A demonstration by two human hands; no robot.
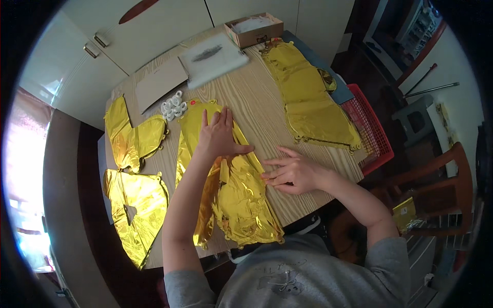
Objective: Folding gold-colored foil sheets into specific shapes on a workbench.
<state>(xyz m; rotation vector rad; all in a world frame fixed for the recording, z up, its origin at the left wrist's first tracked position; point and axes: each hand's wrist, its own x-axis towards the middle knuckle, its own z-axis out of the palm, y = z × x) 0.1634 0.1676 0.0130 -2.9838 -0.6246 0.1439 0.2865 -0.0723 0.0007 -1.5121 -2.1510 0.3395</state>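
A flat, crinkled gold foil balloon (243, 190) lies lengthwise in front of me, its near end hanging close to the table's front edge. My left hand (220, 134) presses flat on its upper part, fingers stretched away from me and thumb out to the right. To the right of the foil, my right hand (297, 173) rests low over the wood with its fingers apart. Its fingertips reach the balloon's right edge; whether they press on it I cannot tell. A small red spot marks the far end of the balloon. Nothing is gripped in either hand.
More flat gold foil balloons lie at the left (134, 134), front left (137, 205) and far right (314, 95). White rings (173, 107), a cardboard sheet (162, 82), clear plastic bags (213, 57) and an open carton (254, 32) stand farther back. A red basket (371, 128) adjoins the table's right edge.
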